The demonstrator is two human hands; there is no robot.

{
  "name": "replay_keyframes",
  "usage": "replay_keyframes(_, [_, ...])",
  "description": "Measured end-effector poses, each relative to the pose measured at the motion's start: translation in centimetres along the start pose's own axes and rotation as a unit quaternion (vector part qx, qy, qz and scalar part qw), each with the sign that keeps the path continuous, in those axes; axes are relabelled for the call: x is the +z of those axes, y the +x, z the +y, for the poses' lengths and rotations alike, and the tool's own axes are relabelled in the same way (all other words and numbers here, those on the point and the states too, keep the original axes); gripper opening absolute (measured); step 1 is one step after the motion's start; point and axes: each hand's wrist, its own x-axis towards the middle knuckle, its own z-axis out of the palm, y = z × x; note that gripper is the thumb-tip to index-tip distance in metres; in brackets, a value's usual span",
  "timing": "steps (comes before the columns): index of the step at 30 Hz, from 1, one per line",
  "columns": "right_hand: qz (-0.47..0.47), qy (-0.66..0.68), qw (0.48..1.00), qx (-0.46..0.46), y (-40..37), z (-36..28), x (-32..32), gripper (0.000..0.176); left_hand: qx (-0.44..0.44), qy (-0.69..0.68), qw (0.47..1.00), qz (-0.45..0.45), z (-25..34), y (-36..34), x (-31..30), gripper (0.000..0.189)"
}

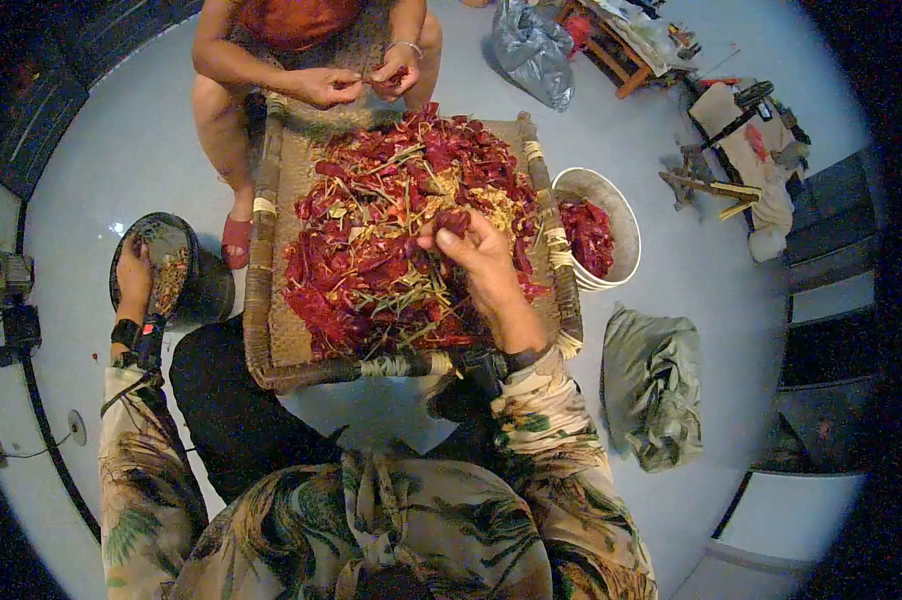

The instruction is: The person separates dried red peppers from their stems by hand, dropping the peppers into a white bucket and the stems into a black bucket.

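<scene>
A wide woven tray (288,335) with a bamboo frame stands before me, heaped with dried red chili peppers (321,300), pale seeds and greenish stems. Above the middle of the heap, my right hand (481,255) pinches a dark red dried chili pepper (453,222) between thumb and fingers. Off to the left, my left hand (134,278) is over the rim of a black bucket (211,285) that holds stems and scraps. Its fingers are drawn together inside the bucket; I cannot tell what is in them.
Across the tray a person (301,75) sits with both hands close together over its far edge. A white bucket (626,235) with red chili pieces stands right of the tray. Near it lies a grey-green sack (651,390). A grey plastic bag (531,55) and wooden stools (711,185) are farther back.
</scene>
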Motion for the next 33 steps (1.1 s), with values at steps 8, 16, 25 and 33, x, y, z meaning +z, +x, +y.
replay_keyframes(8, [0.060, 0.062, 0.996, 0.027, 1.1, 1.0, -1.7, 0.018, 0.006, -0.059, 0.989, -0.134, 1.0, 0.1, 0.0, 0.042])
replay_keyframes(16, [0.071, 0.161, 0.983, 0.046, 2.3, 1.5, -4.0, 0.017, 0.143, -0.266, 0.922, -0.242, 26.4, -6.2, -4.6, 0.029])
replay_keyframes(25, [0.257, 0.436, 0.847, -0.161, 2.4, -1.3, -12.9, 0.043, 0.275, -0.228, 0.899, -0.252, 33.9, -11.0, -0.6, 0.031])
replay_keyframes(33, [0.120, 0.180, 0.976, 0.001, 2.8, -0.5, -6.7, 0.031, 0.313, -0.113, 0.905, -0.265, 30.5, -12.3, 4.1, 0.034])
